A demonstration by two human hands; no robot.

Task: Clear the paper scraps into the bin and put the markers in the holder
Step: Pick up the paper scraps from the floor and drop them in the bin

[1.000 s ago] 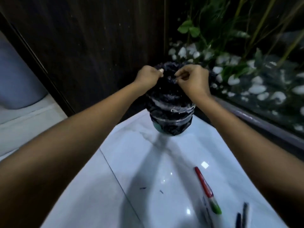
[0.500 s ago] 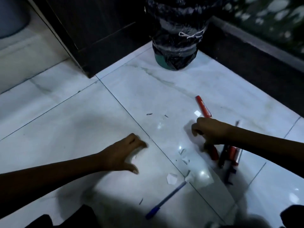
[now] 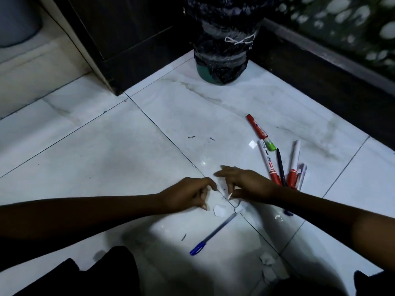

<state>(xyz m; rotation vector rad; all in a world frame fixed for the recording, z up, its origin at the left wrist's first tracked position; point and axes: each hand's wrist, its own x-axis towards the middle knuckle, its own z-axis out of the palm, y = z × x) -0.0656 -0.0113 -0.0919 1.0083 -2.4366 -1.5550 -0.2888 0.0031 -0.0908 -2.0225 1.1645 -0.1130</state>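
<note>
The bin (image 3: 222, 67), wrapped in a black plastic bag, stands in the far corner of the white tiled floor. Several markers (image 3: 272, 163) lie fanned out at the right, one red with a green cap (image 3: 257, 131). A blue pen (image 3: 213, 233) lies near me. White paper scraps (image 3: 219, 210) lie between my hands, more (image 3: 268, 265) at the lower right. My left hand (image 3: 188, 194) rests curled on the floor; whether it holds a scrap I cannot tell. My right hand (image 3: 243, 184) pinches a small white scrap (image 3: 229, 196) between thumb and finger. No holder is in view.
A dark wooden cabinet (image 3: 119, 39) stands at the back left. A dark ledge (image 3: 331, 67) runs along the right, with pebbles behind it. My dark-clothed knees (image 3: 92, 276) fill the bottom edge.
My hands left the bin top and came down to the floor. Since half a second ago both moved together over the scraps, and the right hand took hold of one scrap.
</note>
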